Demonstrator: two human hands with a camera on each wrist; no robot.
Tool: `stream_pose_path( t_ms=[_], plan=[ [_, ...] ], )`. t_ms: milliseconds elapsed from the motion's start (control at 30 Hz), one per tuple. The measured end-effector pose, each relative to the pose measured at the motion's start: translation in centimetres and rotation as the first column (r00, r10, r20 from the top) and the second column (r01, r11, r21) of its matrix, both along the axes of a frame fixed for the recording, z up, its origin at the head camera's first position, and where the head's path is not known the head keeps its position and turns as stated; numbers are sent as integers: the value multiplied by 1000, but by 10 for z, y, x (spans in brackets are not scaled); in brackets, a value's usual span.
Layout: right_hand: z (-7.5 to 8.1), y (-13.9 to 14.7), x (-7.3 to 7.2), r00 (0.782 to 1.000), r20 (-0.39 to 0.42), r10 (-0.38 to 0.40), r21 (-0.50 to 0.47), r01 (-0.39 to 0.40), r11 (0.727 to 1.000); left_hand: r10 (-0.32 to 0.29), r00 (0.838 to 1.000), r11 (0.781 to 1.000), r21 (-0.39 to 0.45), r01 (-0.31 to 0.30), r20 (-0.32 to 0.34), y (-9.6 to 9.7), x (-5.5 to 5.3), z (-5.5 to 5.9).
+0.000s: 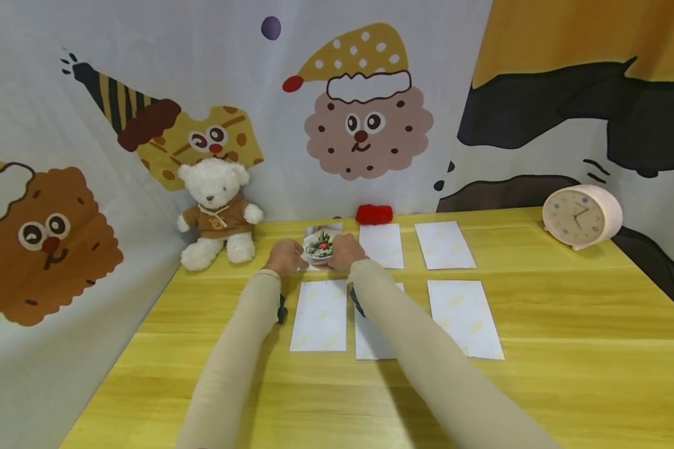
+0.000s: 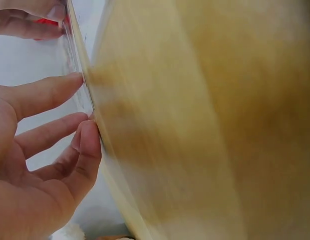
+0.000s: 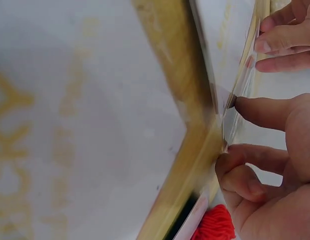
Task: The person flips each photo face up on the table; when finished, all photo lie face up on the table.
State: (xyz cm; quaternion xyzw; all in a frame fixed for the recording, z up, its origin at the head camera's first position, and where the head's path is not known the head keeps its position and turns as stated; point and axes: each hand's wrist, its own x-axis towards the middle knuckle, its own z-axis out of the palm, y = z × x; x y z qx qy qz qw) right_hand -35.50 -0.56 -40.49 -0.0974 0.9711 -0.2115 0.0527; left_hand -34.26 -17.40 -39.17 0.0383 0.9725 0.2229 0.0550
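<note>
A glossy photo [image 1: 320, 244] of a plant with a red flower in a white bowl is at the back of the wooden table. My left hand [image 1: 284, 257] holds its left edge, and my right hand [image 1: 347, 251] holds its right edge. From the left wrist, the photo appears nearly edge-on, low by the tabletop, with the thumb and fingertips of my left hand [image 2: 42, 190] against its rim. In the right wrist view, my right hand [image 3: 275, 200] pinches the clear, shiny edge. Part of the photo is hidden behind the hands.
White cards with faint yellow print lie in two rows, including a front-left card [image 1: 319, 315] and a back-right card [image 1: 445, 245]. A red yarn bundle [image 1: 374, 214] sits behind them. A white teddy bear [image 1: 216, 212] sits left, a pink clock [image 1: 581, 216] right.
</note>
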Motion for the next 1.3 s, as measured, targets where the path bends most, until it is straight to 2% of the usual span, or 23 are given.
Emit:
stream_pose_path(
  t_ms=[100, 300, 400, 500, 567, 633, 700, 733, 800, 900, 967, 1000, 1067, 1100, 1300],
  plan=[
    [2, 2, 2, 999, 30, -14, 24, 13, 1000, -1, 1000, 1000, 9, 1, 4, 2, -2, -2],
    [4, 7, 3, 998, 60, -23, 7, 22, 1000, 3, 1000, 1000, 15, -3, -1, 4, -3, -4],
    [5, 12, 1, 998, 49, -37, -4, 37, 999, 19, 999, 999, -46, -20, -37, 4, -1, 0],
    [12, 22, 0, 997, 40, -59, -35, 60, 998, 64, 993, 996, -54, -70, -99, 7, 4, 9],
    [19, 32, 0, 997, 41, -69, -59, 71, 996, 76, 988, 997, -11, -78, -133, 12, 6, 15],
    [27, 42, 1, 996, 50, -69, -83, 72, 994, 76, 989, 994, 89, -65, -124, 19, 8, 21],
    [33, 54, 2, 998, 42, -54, -88, 58, 994, 43, 996, 973, 231, -24, -75, 28, 9, 24],
    [35, 60, 2, 998, 33, -48, -90, 51, 995, 17, 999, 951, 310, -4, -41, 33, 9, 25],
    [38, 72, 4, 999, 18, -26, -97, 28, 995, -38, 998, 879, 478, 8, 54, 44, 10, 25],
    [40, 89, 9, 1000, 12, 7, -86, -6, 996, -136, 976, 766, 642, -4, 169, 59, 11, 23],
    [41, 98, 11, 1000, 14, 8, -79, -7, 997, -190, 958, 714, 700, -17, 216, 67, 11, 22],
    [40, 102, 13, 1000, 18, 0, -75, 2, 997, -207, 950, 697, 717, -23, 232, 70, 11, 21],
    [39, 109, 15, 999, 30, -23, -63, 25, 998, -235, 940, 684, 729, -20, 246, 75, 13, 20],
    [38, 111, 17, 999, 35, -31, -60, 33, 998, -240, 937, 689, 724, -21, 255, 77, 13, 20],
    [31, 120, 23, 997, 63, -41, -38, 44, 998, -220, 922, 746, 664, -50, 317, 86, 15, 19]
  ],
)
